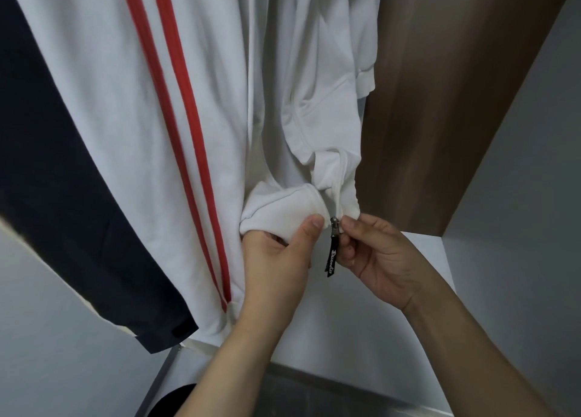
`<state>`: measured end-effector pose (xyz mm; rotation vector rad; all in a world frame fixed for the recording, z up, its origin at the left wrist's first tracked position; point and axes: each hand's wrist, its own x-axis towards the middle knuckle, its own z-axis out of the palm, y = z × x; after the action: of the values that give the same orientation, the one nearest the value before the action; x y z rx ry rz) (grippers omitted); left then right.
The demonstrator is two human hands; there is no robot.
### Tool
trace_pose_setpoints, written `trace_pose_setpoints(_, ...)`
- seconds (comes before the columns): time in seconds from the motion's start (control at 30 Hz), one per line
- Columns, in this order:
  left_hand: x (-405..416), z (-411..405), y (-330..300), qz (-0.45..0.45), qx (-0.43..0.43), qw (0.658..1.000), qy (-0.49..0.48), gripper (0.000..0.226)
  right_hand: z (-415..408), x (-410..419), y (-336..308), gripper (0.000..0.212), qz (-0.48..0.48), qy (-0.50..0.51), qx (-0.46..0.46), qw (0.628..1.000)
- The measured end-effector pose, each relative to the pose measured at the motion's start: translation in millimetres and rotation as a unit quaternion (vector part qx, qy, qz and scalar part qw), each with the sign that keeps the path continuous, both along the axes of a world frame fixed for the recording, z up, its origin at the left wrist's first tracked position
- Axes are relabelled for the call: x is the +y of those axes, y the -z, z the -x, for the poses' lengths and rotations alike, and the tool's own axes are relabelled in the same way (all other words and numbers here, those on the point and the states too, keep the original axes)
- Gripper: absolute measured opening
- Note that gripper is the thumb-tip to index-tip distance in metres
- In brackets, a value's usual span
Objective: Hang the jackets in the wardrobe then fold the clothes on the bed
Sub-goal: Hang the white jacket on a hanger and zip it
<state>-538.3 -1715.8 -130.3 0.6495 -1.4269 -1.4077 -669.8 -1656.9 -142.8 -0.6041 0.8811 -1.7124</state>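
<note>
a white jacket (195, 80) with two red stripes (176, 108) hangs inside the wardrobe (440, 118), beside a dark garment (53, 177) on its left. the left hand (276, 259) grips the bunched bottom hem on one side of the zipper, thumb on top. the right hand (377, 259) pinches the metal zipper slider (334, 223), with its black pull tab (331, 261) dangling below.

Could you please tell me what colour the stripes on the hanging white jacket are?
The two stripes on the hanging white fabric jacket are red, per the head view.
</note>
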Motion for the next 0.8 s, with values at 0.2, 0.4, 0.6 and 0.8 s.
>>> trace_pose_setpoints(0.2,-3,1,2,-0.011,0.008,1.000,-0.014,0.041,-1,-1,2,0.011,-0.005,-0.003,0.009,1.000)
trace_pose_setpoints(0.4,-1,2,2,0.005,0.001,1.000,0.005,0.040,-2,-1,3,0.009,-0.010,-0.002,0.018,1.000)
trace_pose_setpoints(0.6,-2,-1,13,0.051,-0.066,0.996,-0.009,0.009,-3,-2,4,0.012,-0.014,0.027,0.053,0.998)
trace_pose_setpoints(0.8,-14,-7,7,0.063,-0.094,0.993,0.031,0.011,-8,-6,5,0.010,-0.012,0.047,0.084,0.995)
